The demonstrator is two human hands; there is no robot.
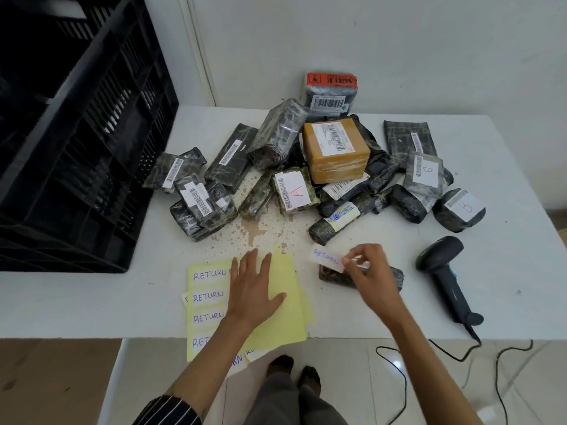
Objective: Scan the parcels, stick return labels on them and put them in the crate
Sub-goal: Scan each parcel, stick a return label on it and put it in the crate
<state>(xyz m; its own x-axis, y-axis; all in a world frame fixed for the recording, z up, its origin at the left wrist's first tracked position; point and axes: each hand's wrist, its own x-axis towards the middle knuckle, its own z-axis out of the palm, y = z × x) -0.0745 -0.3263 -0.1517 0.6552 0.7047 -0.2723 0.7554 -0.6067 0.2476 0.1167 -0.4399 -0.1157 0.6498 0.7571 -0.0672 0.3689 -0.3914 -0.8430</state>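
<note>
Yellow backing sheet (pixel 285 302) lies under the left hand (pixel 254 289), fingers straight, while the right hand (pixel 366 271) pinches a RETURN label (pixel 326 257) just over the dark parcel (pixel 394 276) on the near worktop (pixel 506 240), so labelling is in hand and pressing it flat likely comes next.

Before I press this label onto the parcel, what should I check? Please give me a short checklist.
1. Label peeled, pinched by right hand: ok.
2. Parcel lies on the table under the label: ok.
3. Left hand flat on the sheet: ok.
4. Parcel already scanned: cannot tell.
5. Scanner lies apart, right of the parcel: ok.
6. Room in the crate: cannot tell.
</note>
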